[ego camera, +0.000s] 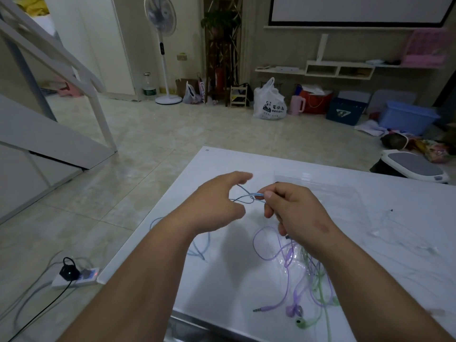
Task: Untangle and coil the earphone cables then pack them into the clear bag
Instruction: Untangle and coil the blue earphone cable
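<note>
1. Knots could tighten if we tug: our right hand (293, 211) pinches the blue cable (256, 194); our left hand (217, 201) hangs spread, empty, at its nine o'clock.
2. At five o'clock the purple and green cables (288, 257), tangled, could snag.
3. At one o'clock the clear bag (333, 191) is faint; forearms hide cable runs.

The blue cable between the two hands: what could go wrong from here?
The blue cable has a small loop between the left hand and the right hand, which pinches it; pulling apart may tighten it into a knot. Its slack lies near the table edge and could slide off. The purple cable and green cable lie tangled under the right forearm, which might drag them.
</note>
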A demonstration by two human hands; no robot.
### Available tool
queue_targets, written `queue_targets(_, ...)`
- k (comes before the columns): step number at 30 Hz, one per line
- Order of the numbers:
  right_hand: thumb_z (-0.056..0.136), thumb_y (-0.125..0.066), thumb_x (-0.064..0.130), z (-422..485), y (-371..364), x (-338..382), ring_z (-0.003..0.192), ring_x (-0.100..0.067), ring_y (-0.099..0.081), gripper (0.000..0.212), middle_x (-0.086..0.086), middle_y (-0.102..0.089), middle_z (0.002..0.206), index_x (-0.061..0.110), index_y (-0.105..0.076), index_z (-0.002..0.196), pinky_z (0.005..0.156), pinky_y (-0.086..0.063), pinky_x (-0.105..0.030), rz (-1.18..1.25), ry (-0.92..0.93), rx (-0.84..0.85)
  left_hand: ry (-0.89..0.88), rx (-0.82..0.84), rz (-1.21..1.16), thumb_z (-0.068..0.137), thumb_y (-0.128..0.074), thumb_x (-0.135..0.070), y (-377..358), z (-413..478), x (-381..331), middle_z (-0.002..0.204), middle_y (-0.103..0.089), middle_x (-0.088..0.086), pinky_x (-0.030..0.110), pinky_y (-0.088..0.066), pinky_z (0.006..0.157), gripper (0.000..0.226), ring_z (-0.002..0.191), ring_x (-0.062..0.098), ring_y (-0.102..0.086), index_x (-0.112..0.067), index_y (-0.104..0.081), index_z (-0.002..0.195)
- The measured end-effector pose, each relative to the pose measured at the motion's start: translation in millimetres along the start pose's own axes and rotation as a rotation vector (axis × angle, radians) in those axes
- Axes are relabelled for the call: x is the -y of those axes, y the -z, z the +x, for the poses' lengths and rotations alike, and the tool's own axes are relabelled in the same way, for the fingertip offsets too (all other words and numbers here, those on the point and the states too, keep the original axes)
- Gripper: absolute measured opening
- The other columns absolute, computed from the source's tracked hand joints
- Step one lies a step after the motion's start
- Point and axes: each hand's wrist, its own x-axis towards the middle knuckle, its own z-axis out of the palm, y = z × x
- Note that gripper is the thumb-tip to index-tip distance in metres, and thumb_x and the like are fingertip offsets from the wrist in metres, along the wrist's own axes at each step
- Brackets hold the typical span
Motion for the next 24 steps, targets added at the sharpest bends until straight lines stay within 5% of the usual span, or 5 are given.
queue_targets(6,0.100,-0.047,0.014,-2,0,4,0.042,-0.011,-0.040,0.028,0.001,-0.058,0.061,0.020,-0.071,0.087,0.049,-0.038,-0.032,0.261,-0.010,0.015,-0.012,0.037,0.219,0.085,-0.063,-0.045,-15,6,6,0.105,-0.062,-0.012,0.038,-0.043,0.096,0.009,0.103,0.013,-0.057,-0.037,-0.064,0.089)
queue_targets(10,0.101,-0.046,0.012,2,5,9,0.039,-0.009,-0.035,0.025,-0.001,-0.048,0.057,0.011,-0.066,0.087,0.043,-0.035,-0.025,0.505,-0.038,-0.141,0.050,-0.056,0.400,0.092,-0.053,-0.038,-11,8,16,0.090,-0.057,-0.007,0.033,-0.044,0.083,0.016,0.091,0.020,-0.056,-0.026,-0.058,0.084)
queue_targets(14,0.102,-0.045,0.014,5,13,6,0.036,-0.009,-0.033,0.024,0.002,-0.048,0.057,0.012,-0.065,0.088,0.047,-0.035,-0.028,0.600,-0.075,-0.215,0.139,-0.014,0.277,0.087,-0.061,-0.032,-6,7,25,0.084,-0.060,-0.006,0.027,-0.040,0.062,0.013,0.077,0.017,-0.055,-0.021,-0.053,0.087)
queue_targets(18,0.102,-0.045,0.014,5,12,7,0.040,-0.010,-0.030,0.024,0.002,-0.049,0.058,0.012,-0.065,0.089,0.043,-0.038,-0.024,0.645,-0.081,-0.198,0.198,0.116,0.232,0.081,-0.070,-0.034,-6,6,22,0.077,-0.067,-0.002,0.029,-0.045,0.065,0.029,0.066,0.013,-0.059,-0.027,-0.049,0.100)
queue_targets(24,0.102,-0.044,0.016,6,14,7,0.038,-0.008,-0.034,0.026,0.002,-0.050,0.059,0.015,-0.065,0.086,0.044,-0.035,-0.026,0.656,-0.089,-0.275,0.199,0.056,0.542,0.088,-0.052,-0.027,-8,5,24,0.101,-0.061,0.002,0.029,-0.044,0.076,0.018,0.094,0.023,-0.059,-0.021,-0.068,0.093)
